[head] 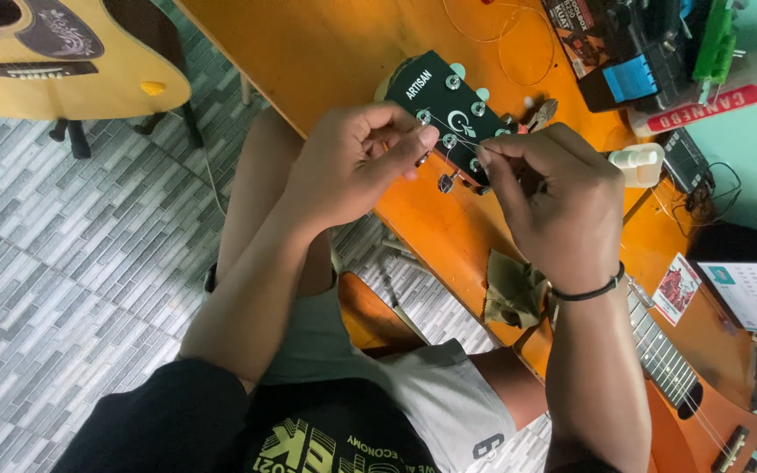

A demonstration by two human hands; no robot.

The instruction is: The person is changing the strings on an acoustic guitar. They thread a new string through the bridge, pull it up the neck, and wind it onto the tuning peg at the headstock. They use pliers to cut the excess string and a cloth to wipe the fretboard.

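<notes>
A dark green guitar headstock with silver tuning posts lies over the orange table's edge. My left hand pinches at a tuning peg on the headstock's near side, fingers closed around it. My right hand is pinched on a thin guitar string that runs toward the posts. The guitar's neck and orange body extend to the lower right past my right wrist, which wears a black band.
A yellow acoustic guitar stands on the tiled floor at upper left. A folded olive cloth lies on the table edge. Pliers, loose string coils, a small white bottle and packages sit on the table's far side.
</notes>
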